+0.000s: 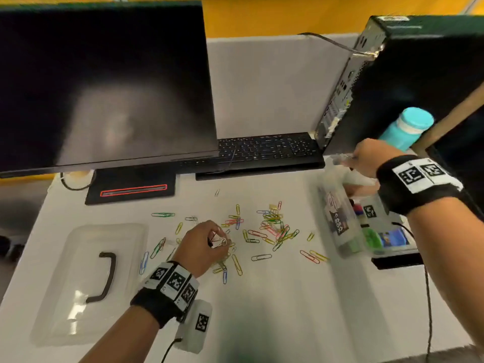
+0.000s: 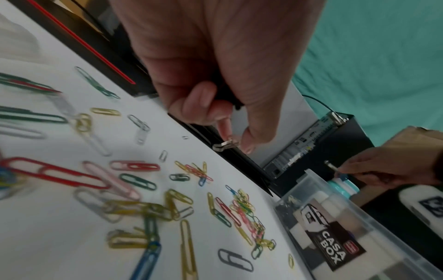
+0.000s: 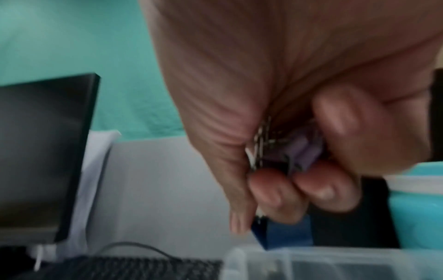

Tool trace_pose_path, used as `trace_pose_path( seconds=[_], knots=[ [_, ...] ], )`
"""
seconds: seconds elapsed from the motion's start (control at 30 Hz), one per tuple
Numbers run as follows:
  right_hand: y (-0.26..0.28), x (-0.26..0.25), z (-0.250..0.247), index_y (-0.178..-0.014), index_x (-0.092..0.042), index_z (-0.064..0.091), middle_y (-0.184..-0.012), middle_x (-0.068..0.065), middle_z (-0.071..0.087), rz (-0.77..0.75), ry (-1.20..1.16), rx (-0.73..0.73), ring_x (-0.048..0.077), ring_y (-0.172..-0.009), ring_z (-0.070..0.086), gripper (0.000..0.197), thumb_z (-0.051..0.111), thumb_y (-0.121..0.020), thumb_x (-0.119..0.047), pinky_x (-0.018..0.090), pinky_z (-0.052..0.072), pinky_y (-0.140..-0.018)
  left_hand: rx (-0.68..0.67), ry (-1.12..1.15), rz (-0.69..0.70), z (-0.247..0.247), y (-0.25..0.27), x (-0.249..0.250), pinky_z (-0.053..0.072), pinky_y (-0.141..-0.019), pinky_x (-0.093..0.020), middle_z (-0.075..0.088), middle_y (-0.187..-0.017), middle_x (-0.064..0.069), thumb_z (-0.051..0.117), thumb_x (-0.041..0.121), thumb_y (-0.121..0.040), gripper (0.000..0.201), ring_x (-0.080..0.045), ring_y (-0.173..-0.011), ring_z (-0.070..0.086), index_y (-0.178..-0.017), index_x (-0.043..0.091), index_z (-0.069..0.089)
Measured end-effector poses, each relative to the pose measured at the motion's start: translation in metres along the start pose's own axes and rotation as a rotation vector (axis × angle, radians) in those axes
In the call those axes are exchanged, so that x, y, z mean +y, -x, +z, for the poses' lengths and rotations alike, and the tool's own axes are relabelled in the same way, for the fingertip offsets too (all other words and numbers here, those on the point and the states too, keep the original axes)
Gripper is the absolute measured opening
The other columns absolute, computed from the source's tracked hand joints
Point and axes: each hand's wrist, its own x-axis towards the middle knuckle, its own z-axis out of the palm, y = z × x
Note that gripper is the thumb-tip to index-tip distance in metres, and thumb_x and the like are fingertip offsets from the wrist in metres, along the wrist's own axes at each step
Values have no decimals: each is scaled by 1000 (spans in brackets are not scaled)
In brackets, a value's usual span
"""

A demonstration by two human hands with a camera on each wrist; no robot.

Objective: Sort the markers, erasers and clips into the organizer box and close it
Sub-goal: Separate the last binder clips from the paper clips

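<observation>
On the white desk (image 1: 262, 310), a loose scatter of coloured paper clips (image 1: 272, 226) lies between the two hands, within reach of both. The left hand (image 1: 204, 244) hovers low over the pile with thumb and fingertips pinched on a small metal clip (image 2: 224, 145), apparently a binder clip with wire handles, lifted clear so it can be carried across. The right hand (image 1: 366, 161) is curled over the far end of the clear organizer box (image 1: 340, 224), fingers bunched round a few small clips (image 3: 282, 149); this view is blurred, so their exact kind is uncertain. It is held there, I judge, to drop them into a compartment. The box stands open at the desk's right side with markers and other items already inside, while its transparent lid (image 1: 89, 279) lies apart to the left, handle up, leaving the compartments open for filling.
</observation>
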Motion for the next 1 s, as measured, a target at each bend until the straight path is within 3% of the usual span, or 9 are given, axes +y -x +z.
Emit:
trace_pose_path(
  seconds=[0.1, 0.23, 0.37, 0.47, 0.57, 0.67, 0.77, 0.87, 1.0],
  knots=[
    [-22, 7, 8, -92, -3, 67, -81, 10, 58, -56, 140, -133, 28, -74, 55, 32, 66, -82, -34, 30, 43, -68, -37, -33, 23, 19, -7, 16, 36, -52, -9, 45, -65, 14, 74, 20, -76, 16, -1, -55, 42, -83, 18, 59],
    [-31, 12, 25, -98, -8, 70, -94, 10, 65, -103, 73, -161, 26, -78, 56, 33, 67, -77, -33, 27, 43, -69, -90, -78, 35, 42, -8, 31, 32, -56, -14, 47, -75, 15, 73, 22, -74, 17, 2, -57, 44, -86, 20, 61],
    [1, 31, 24, -111, -8, 66, -114, 14, 63, -145, -231, -25, 30, -102, 58, 28, 52, -92, -23, 35, 44, -89, -114, -102, -6, 63, 2, 35, 30, -53, -15, 45, -68, 13, 72, 24, -75, 17, -2, -56, 41, -87, 20, 59],
    [38, 56, 32, -120, -18, 59, -119, 8, 61, -112, -560, 89, 26, -105, 57, 28, 52, -93, -24, 35, 43, -90, -136, -87, -22, 72, -1, 51, 36, -58, -14, 52, -74, 12, 72, 25, -75, 19, -2, -63, 49, -87, 21, 59],
    [66, 84, 64, -119, -14, 58, -122, 11, 57, -152, -512, 255, 30, -109, 53, 30, 54, -90, -20, 37, 42, -93, -128, -81, 83, 78, -29, 97, 43, -70, -22, 55, -88, 12, 71, 26, -78, 18, -8, -77, 57, -89, 23, 56],
    [84, 103, 98, -125, -7, 53, -132, 15, 51, -100, -362, 360, 33, -119, 45, 39, 50, -90, -25, 43, 37, -102, -68, -202, 229, 84, -72, 170, 45, -72, -26, 50, -97, 8, 66, 30, -82, 20, -13, -79, 54, -96, 23, 54],
    [88, 107, 116, -132, -7, 46, -143, 15, 40, -53, -391, 381, 31, -134, 34, 46, 49, -92, -30, 44, 29, -112, -112, -412, 359, 109, -118, 229, 49, -81, -39, 52, -111, -7, 64, 26, -83, 30, -27, -93, 59, -108, 13, 53],
    [88, 104, 118, -137, -9, 41, -150, 13, 32, -42, -389, 422, 31, -141, 23, 50, 49, -93, -31, 41, 18, -116, -221, -649, 374, 137, -152, 259, 46, -87, -45, 48, -123, -16, 60, 17, -85, 39, -37, -109, 56, -120, 4, 48],
    [90, 105, 118, -133, -13, 44, -146, 10, 39, -43, -419, 433, 28, -139, 26, 45, 48, -93, -32, 41, 24, -115, -338, -796, 344, 155, -176, 266, 45, -93, -44, 44, -131, -18, 54, 13, -91, 46, -39, -118, 51, -133, 3, 39]
  ],
)
